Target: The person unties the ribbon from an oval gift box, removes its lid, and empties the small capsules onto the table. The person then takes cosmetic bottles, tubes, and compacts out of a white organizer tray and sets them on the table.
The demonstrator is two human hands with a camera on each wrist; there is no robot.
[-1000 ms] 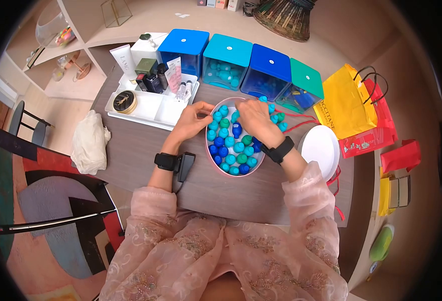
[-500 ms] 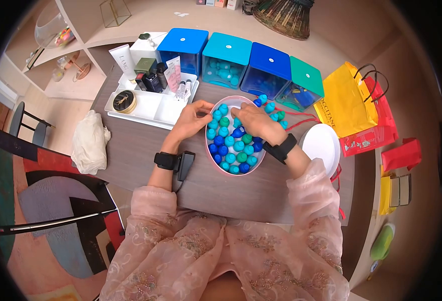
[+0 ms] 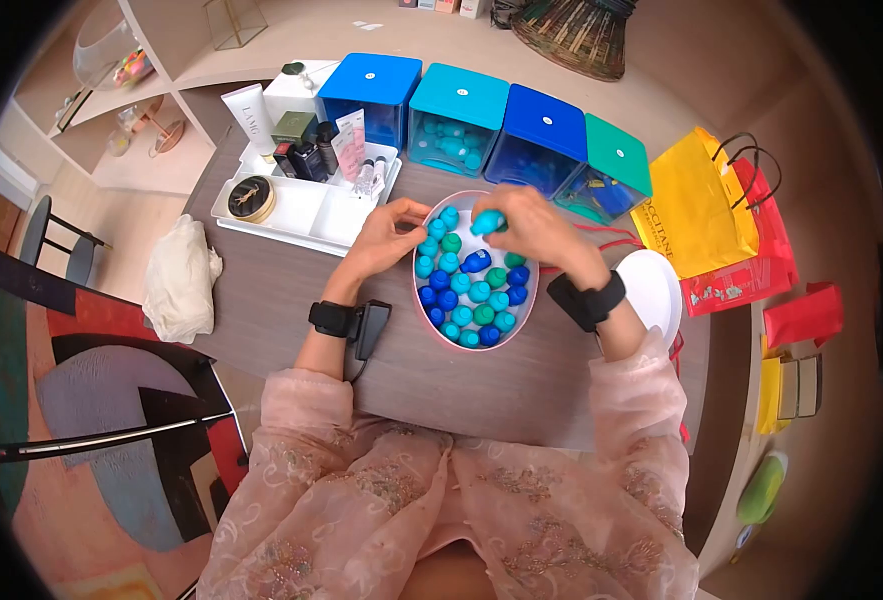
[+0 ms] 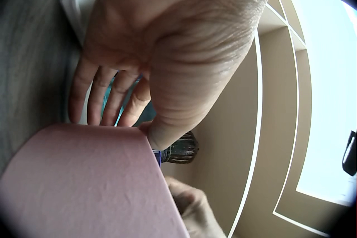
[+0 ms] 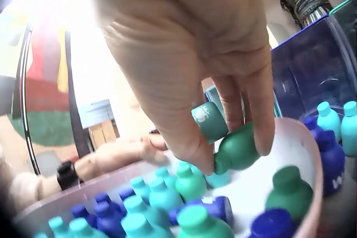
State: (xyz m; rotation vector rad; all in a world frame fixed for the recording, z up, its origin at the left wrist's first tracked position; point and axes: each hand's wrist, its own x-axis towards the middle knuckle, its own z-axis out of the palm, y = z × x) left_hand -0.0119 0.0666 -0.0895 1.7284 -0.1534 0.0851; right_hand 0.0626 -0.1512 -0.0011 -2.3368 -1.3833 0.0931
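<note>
An oval pink-rimmed box (image 3: 420,300) holds several small bottles in turquoise, green and dark blue. My right hand (image 3: 533,232) is over its far right part, pinching a turquoise bottle (image 3: 487,222) between thumb and fingers. In the right wrist view, two small bottles show in that grip: a rounded green bottle (image 5: 240,147) and a teal piece with a white logo (image 5: 210,121) behind the thumb. My left hand (image 3: 385,240) rests against the box's left side, fingers fairly straight on the pink wall (image 4: 89,182) and thumb at the rim. A dark blue bottle (image 3: 475,261) lies tipped inside.
Four-sided bins with blue and teal lids (image 3: 458,90) line the back. A white tray (image 3: 291,235) of cosmetics stands back left, a cream cloth bundle (image 3: 181,285) at left. On the right are a white round lid (image 3: 651,290), red ribbon and a yellow bag (image 3: 696,210).
My right hand has risen out of the box and moved slightly right, now with the turquoise bottle in its fingers. The dark blue bottle has tipped over. My left hand stays put.
</note>
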